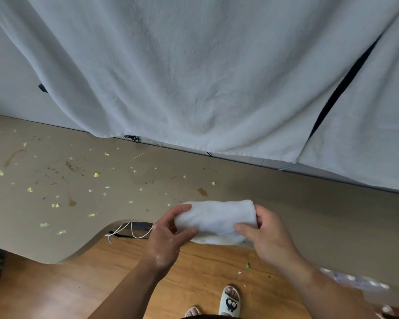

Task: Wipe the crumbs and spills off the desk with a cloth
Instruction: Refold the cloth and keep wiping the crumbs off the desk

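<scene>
left hand (168,229) and right hand (260,229) each pinch an end of the folded cloth (214,218), held at the desk's (309,203) near edge. crumbs (96,174) and spills (202,192) to the left look untouched; wiping seems hardly begun.

cloth (215,218): plain white, no pattern
desk (286,203): flat beige-tan top
crumbs (96,174): pale yellow-green and whitish flecks scattered over the desk's left half
spills (202,192): amber-brown blots and smears, with fine dark brown specks
sheet (194,77): pale grey-white, plain, hanging behind the desk; dark navy shows in a gap
floor (101,272): orange-brown wood grain
cord (134,231): white
slipper (229,303): cream with a black cartoon face
scrap (248,267): bright green, on the floor
</scene>
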